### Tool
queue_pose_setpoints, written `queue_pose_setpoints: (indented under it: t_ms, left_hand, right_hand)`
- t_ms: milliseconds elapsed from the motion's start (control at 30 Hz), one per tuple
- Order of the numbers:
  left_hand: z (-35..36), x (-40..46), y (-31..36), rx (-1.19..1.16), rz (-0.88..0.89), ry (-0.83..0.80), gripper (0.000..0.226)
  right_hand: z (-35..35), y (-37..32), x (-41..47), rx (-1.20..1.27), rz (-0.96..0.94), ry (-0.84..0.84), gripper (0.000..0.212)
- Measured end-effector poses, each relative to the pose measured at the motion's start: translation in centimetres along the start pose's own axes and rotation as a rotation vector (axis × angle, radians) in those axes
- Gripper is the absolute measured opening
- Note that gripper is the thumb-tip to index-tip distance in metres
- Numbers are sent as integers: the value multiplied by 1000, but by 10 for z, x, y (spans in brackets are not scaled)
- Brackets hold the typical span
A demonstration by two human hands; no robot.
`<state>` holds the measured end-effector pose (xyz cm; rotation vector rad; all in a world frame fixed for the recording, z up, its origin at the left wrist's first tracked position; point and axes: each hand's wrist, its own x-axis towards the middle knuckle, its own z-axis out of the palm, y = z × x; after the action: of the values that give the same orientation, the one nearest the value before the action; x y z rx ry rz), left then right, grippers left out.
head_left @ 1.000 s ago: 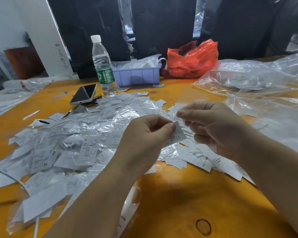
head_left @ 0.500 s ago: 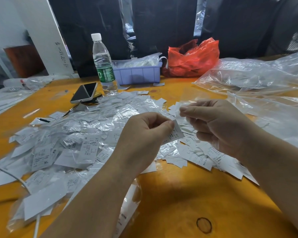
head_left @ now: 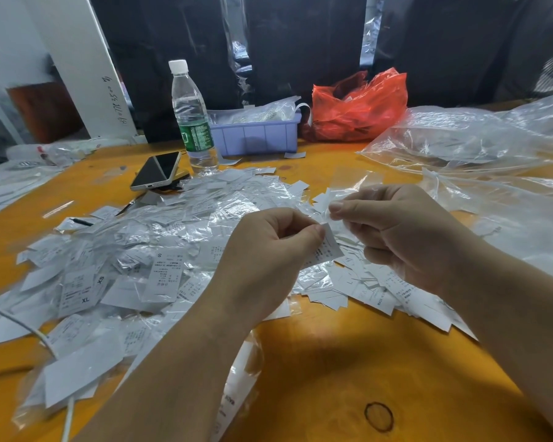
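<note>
Above a heap of white printed labels and small clear bags (head_left: 160, 256) on the orange table (head_left: 348, 371), my left hand (head_left: 265, 260) pinches a white printed label (head_left: 328, 248) between thumb and forefinger. My right hand (head_left: 406, 237) is just to the right of it, its thumb and fingers pinching a small clear plastic sleeve (head_left: 348, 193) that rises above the label's top edge. The two hands nearly touch. The right hand's lower fingers are curled under and hidden.
A water bottle (head_left: 192, 122), a phone (head_left: 156, 170) and a purple bin (head_left: 256, 135) stand behind the heap. A red plastic bag (head_left: 361, 106) lies at the back. Large clear bags (head_left: 479, 145) spread on the right. A white cable (head_left: 23, 327) crosses the left.
Both hands have stayed together over the heap with the label; the right hand's fingers have shifted slightly on the clear sleeve. Nothing has been let go.
</note>
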<state>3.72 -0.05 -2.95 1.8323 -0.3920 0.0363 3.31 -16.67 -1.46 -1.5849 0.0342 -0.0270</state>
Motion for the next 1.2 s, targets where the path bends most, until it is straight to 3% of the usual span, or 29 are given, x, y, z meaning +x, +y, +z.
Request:
queue_pose_setpoints:
  t_ms: [467,767,1200]
  left_hand:
    - [-2,1,-2,3,-23,38,14]
    - [0,1,-1,-10,-40,32,15]
    - [0,1,0,4,-44,37,17]
  right_hand:
    - [0,3,1,-62,-25,-30,4]
    - [0,1,0,-68,-27,27,21]
    - [1,0,-1,-31,-9,-2,24]
